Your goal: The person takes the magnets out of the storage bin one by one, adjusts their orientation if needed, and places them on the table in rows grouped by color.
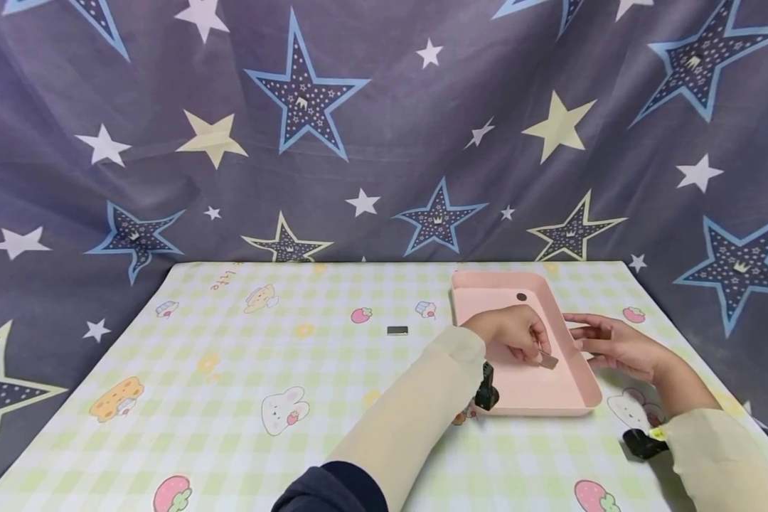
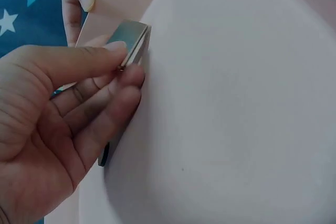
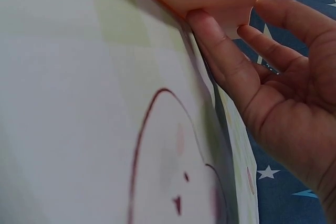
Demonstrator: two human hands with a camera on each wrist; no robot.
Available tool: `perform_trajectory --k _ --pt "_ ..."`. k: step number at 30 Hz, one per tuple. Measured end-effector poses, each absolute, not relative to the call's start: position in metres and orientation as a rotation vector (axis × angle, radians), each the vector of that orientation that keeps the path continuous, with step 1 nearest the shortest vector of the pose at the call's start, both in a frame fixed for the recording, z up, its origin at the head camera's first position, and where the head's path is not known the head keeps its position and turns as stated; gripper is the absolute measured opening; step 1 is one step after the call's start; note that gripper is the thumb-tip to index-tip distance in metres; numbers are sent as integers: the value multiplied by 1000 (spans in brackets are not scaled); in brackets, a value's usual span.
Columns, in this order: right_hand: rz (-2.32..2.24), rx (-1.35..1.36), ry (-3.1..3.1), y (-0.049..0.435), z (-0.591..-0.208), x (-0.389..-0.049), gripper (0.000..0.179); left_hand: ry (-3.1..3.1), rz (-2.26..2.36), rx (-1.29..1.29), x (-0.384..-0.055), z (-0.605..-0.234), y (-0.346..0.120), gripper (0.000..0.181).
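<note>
The small grey rectangular metal-looking plate (image 2: 130,31) is pinched by the left hand (image 1: 517,331); beneath those fingers, the pink rectangular plastic-looking tray (image 1: 537,410), touched by the right hand's loosely spread fingers (image 3: 207,24), is best steadied lightly.

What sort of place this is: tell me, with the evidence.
Probably a staged indoor recording corner: a dark bluish, star-printed fabric backdrop hangs behind a pale green-and-white checked table cover, and a small black wrist-worn device shows.

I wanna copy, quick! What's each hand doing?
Left hand: holding a small metallic piece.
Right hand: open, fingers touching the pink tray.
</note>
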State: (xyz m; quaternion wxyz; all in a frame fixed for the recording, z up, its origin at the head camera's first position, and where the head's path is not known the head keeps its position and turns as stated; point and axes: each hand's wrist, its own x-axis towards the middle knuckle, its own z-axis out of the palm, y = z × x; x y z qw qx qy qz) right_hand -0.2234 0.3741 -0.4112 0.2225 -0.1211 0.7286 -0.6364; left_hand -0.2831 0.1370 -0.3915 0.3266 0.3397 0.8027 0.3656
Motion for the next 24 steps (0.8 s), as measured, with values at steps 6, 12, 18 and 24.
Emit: perform_trajectory --k 6,12,18,24 --pt "-1760 -345 2002 376 -411 -225 46 2088 1046 811 -284 -389 140 10" --pt "-1760 -361 1979 376 -410 -224 45 2087 1071 857 -284 -383 139 8" --pt "-1761 -377 1961 375 -409 -223 45 2049 1135 867 -284 -376 135 9" --pt "-1754 -376 1967 375 -408 -222 44 2037 1185 885 -284 -369 131 11"
